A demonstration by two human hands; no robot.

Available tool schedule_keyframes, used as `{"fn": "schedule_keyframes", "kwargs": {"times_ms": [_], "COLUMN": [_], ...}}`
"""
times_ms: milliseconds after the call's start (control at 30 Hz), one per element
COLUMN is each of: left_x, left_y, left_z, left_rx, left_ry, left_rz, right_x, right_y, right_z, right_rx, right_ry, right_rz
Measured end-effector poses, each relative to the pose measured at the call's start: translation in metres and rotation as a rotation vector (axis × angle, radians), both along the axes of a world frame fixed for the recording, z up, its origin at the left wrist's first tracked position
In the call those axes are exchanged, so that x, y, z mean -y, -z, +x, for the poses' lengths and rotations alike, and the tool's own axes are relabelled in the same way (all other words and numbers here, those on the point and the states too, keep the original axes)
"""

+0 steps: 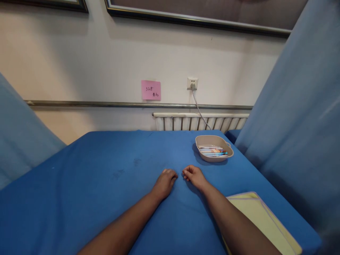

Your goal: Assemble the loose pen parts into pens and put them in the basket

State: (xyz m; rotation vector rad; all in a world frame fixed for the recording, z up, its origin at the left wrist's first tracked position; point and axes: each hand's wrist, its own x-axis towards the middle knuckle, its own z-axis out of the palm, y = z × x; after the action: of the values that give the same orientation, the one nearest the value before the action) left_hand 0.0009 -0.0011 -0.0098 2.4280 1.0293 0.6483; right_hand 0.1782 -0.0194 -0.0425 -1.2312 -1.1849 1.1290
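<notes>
My left hand rests on the blue table cover with its fingers curled under, nothing visible in them. My right hand lies just to its right, fingers also curled loosely, holding nothing that I can see. The two hands are a small gap apart near the table's middle. A beige tray with several pens inside stands beyond the right hand. A yellow cloth lies folded beside my right forearm.
Blue curtains hang on the right and at the far left. Behind the table are a white radiator, a wall socket with a plugged cable and a pink note.
</notes>
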Motion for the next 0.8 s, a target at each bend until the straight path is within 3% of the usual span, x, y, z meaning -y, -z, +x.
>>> {"fn": "schedule_keyframes", "kwargs": {"times_ms": [200, 367, 500, 600, 733, 800], "left_x": [-0.01, -0.025, -0.028, -0.018, -0.003, -0.001], "left_y": [0.004, 0.012, 0.01, 0.0, -0.01, -0.012], "left_z": [-0.009, -0.023, -0.039, -0.048, -0.052, -0.051], "left_rx": [0.1, 0.236, 0.256, 0.198, 0.002, -0.064], "left_ry": [-0.118, -0.296, -0.387, -0.346, -0.124, -0.093], "left_rz": [-0.062, -0.142, -0.164, -0.178, -0.077, -0.033], "right_x": [0.004, 0.004, 0.006, 0.008, 0.011, 0.011], "right_y": [0.001, 0.001, 0.002, 0.004, 0.004, 0.002], "right_z": [0.004, 0.004, 0.003, 0.004, -0.001, -0.008], "right_rx": [0.025, 0.064, 0.122, 0.191, 0.317, 0.392], "right_ry": [-0.025, -0.038, -0.047, -0.049, -0.027, -0.017], "right_rz": [-0.016, -0.031, -0.028, -0.016, 0.012, 0.023]}}
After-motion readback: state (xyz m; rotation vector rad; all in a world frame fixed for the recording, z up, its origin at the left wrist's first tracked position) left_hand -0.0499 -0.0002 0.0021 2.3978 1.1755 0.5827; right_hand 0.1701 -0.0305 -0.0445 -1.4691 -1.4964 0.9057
